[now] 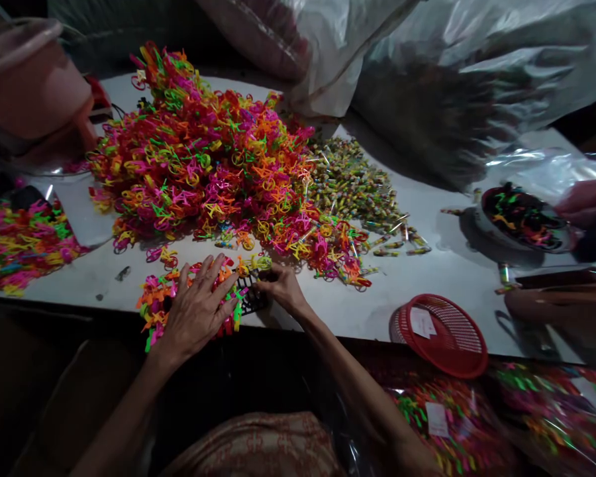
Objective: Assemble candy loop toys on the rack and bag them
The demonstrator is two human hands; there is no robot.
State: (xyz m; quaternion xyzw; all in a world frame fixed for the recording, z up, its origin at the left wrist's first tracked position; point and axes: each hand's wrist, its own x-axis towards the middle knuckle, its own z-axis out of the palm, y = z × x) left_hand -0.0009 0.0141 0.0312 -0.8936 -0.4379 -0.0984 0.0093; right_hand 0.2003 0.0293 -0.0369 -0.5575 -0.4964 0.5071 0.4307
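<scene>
My left hand [196, 315] lies with fingers stretched out over a row of small bright plastic pieces [153, 298], palm down. These pieces stand in a black plastic grid [251, 298], whose bare right end shows. At that end my right hand [285, 288] has thumb and fingers pinched together, and what lies between the tips is hidden. A yellow-green piece [263, 263] is beside those fingertips. Just beyond both hands rises a big heap of loose pink, orange, yellow and green plastic pieces [208, 159].
Right of the heap lies a pile of small printed tubes [352, 182]. A red basket [447, 334] sits at the table's front edge. Further right is a bowl of pieces [524, 218] near another person's arm [589, 202]. Large plastic sacks [457, 86] line the back; a pink bucket [34, 86] stands left.
</scene>
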